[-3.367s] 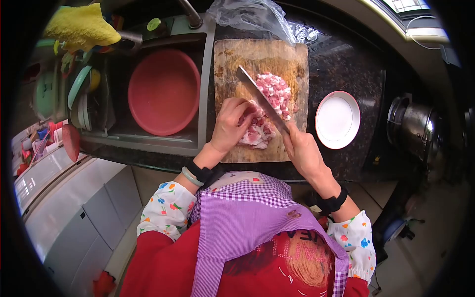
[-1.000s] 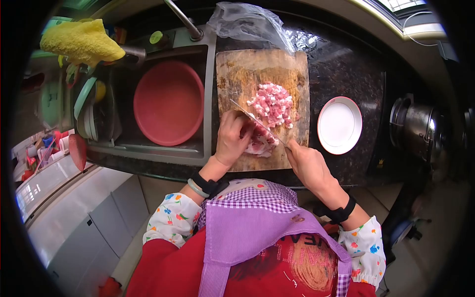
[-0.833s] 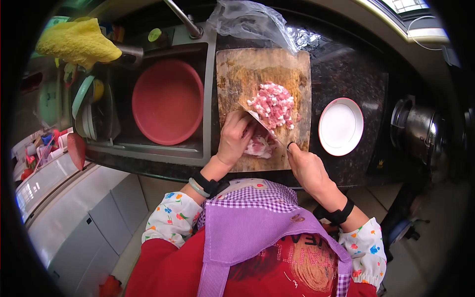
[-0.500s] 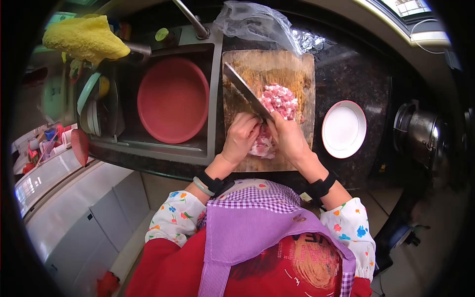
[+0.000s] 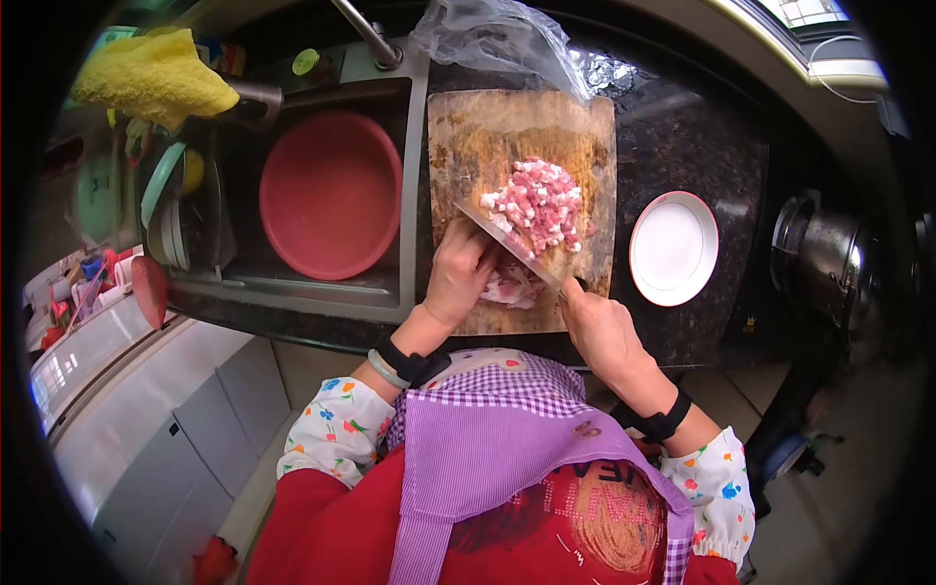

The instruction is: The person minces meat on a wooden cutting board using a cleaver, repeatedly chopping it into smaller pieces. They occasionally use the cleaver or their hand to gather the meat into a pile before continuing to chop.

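My right hand is closed around the handle of a kitchen knife, whose blade slants up to the left across the wooden cutting board. With curled fingers, my left hand holds a larger piece of raw meat on the near part of the board, next to the blade. Beyond the blade lies a heap of diced meat, pink with white fat. The blade hides part of the larger piece, and my left fingertips are partly hidden.
Left of the board is a sink with a red basin in it. A white bowl stands on the dark counter at right. A clear plastic bag lies behind the board; a metal pot is far right.
The knife has come down and nearer, its blade now between the diced heap and the larger piece. My right hand has moved right and toward me. The diced heap has spread leftward.
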Motion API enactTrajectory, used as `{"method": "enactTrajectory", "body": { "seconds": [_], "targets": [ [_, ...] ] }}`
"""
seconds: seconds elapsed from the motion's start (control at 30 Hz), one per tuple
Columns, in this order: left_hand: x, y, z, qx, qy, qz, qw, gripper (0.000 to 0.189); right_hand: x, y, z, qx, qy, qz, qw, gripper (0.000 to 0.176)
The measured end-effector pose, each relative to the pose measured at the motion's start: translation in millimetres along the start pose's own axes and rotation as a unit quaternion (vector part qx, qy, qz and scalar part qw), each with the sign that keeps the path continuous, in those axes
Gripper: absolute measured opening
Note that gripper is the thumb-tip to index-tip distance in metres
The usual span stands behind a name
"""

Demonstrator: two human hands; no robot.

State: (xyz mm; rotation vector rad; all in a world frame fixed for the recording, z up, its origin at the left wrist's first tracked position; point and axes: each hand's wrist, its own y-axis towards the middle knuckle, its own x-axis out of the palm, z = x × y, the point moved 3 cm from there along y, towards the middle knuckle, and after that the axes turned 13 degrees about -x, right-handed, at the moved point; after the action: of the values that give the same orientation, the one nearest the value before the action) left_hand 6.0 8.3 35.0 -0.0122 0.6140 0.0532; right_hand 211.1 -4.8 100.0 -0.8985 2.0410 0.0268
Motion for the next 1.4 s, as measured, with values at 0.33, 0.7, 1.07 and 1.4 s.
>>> {"method": "enactTrajectory", "body": {
  "seconds": [0.33, 0.7, 1.07, 1.4],
  "targets": [
    [-3, 10, 1, 0.033, -0.008, -0.043, 0.999, 0.02, 9, 85, 4, -0.042, 0.093, 0.101, 0.99, 0.021],
    [-10, 52, -3, 0.015, 0.065, 0.057, 0.996, 0.032, 5, 27, 37, 0.186, 0.509, 0.104, 0.834, 0.022],
    [-7, 53, -6, 0.061, 0.007, -0.02, 0.998, 0.024, -4, 21, 21, 0.112, 0.27, 0.146, 0.945, 0.018],
    [-2, 41, -2, -0.016, -0.027, 0.039, 0.999, 0.022, -14, 19, -7, 0.017, 0.095, 0.133, 0.986, 0.009]
  ]
}}
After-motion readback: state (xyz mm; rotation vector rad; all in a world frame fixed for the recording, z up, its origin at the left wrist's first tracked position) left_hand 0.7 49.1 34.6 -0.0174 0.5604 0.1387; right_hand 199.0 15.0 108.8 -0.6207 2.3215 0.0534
